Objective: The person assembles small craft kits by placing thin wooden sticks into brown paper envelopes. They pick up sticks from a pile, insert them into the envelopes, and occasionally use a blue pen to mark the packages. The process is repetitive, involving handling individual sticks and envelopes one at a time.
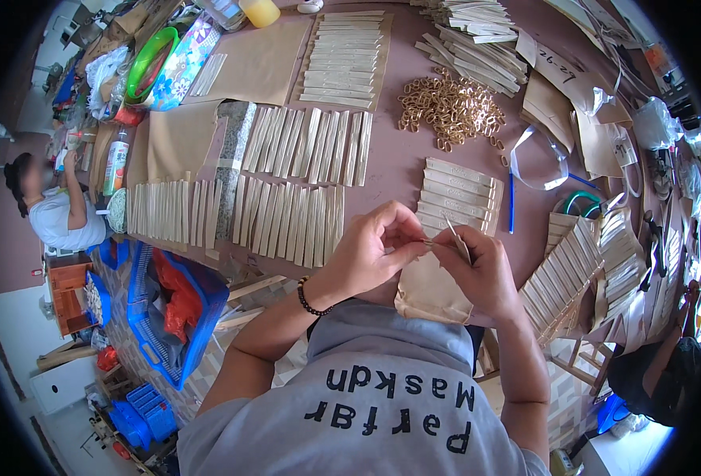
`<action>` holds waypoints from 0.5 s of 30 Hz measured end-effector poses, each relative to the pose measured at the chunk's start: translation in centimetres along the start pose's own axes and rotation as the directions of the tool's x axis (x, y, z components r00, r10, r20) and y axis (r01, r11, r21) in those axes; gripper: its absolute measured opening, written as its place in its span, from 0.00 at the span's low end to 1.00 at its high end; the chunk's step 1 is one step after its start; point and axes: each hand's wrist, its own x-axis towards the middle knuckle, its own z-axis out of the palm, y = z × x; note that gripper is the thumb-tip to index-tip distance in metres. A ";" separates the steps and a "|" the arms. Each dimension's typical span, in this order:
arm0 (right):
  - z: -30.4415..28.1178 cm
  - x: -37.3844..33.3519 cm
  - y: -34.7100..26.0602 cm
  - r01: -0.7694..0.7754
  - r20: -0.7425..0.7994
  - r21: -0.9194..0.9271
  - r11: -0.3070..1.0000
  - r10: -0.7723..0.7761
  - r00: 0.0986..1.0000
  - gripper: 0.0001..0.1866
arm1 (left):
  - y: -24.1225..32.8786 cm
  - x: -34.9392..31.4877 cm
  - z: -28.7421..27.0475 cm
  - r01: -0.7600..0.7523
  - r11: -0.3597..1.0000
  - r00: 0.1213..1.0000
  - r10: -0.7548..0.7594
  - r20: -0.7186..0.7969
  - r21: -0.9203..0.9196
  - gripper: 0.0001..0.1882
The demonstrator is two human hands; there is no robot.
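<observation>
- I saw the left hand point(378, 246) pinching thumb to forefinger on something small; I couldn't tell what it was.
- The right hand point(483, 274) had its fingers curled round a pale strip point(460, 244), held up over the near brown sheet point(432, 289), its tips nearly meeting the left's.
- I judged the work well along but unfinished: rows of strips point(288, 222) lay neatly set out, while a heap of gold rings point(452, 111) and a loose pile of strips point(481, 59) remained. Whether the laid strips carried rings, I couldn't tell.
- Both hands worked near the front edge of the table point(384, 151), whose brown top showed between the rows and the heap.
- Rightward I had less room: a blue pen point(512, 202), then green-handled scissors point(582, 203).
</observation>
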 end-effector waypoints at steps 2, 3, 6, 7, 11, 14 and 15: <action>-0.5 -0.1 -0.2 -0.050 0.044 0.028 0.998 0.049 0.998 0.09 | -0.1 -0.1 0.1 -0.019 1.000 0.999 0.018 -0.029 -0.018 0.11; -0.5 -0.1 0.1 -0.003 -0.055 0.058 0.998 0.006 0.998 0.09 | -0.3 -0.2 0.1 -0.038 0.999 0.998 0.037 -0.044 -0.026 0.11; -0.7 -0.1 1.7 0.101 -0.319 0.290 0.952 -0.003 0.948 0.12 | -0.6 -0.4 -0.3 -0.093 0.994 0.991 0.086 -0.105 -0.057 0.10; -1.0 0.0 2.1 0.245 -0.437 0.312 0.918 -0.090 0.895 0.12 | -0.7 -0.5 -0.5 -0.111 0.992 0.986 0.102 -0.129 -0.067 0.10; -1.9 -1.4 4.1 0.393 -0.607 0.468 0.792 -0.035 0.794 0.11 | -1.1 -0.2 -0.7 -0.169 0.965 0.971 0.129 -0.200 -0.198 0.11; -0.5 -2.6 4.3 0.277 -0.447 0.597 0.753 0.025 0.894 0.11 | -1.4 0.2 -0.2 -0.228 0.944 0.954 0.167 -0.250 -0.237 0.12; 0.4 -2.7 3.9 0.197 -0.372 0.628 0.753 0.069 0.926 0.11 | -1.5 0.3 0.1 -0.237 0.938 0.949 0.168 -0.267 -0.252 0.12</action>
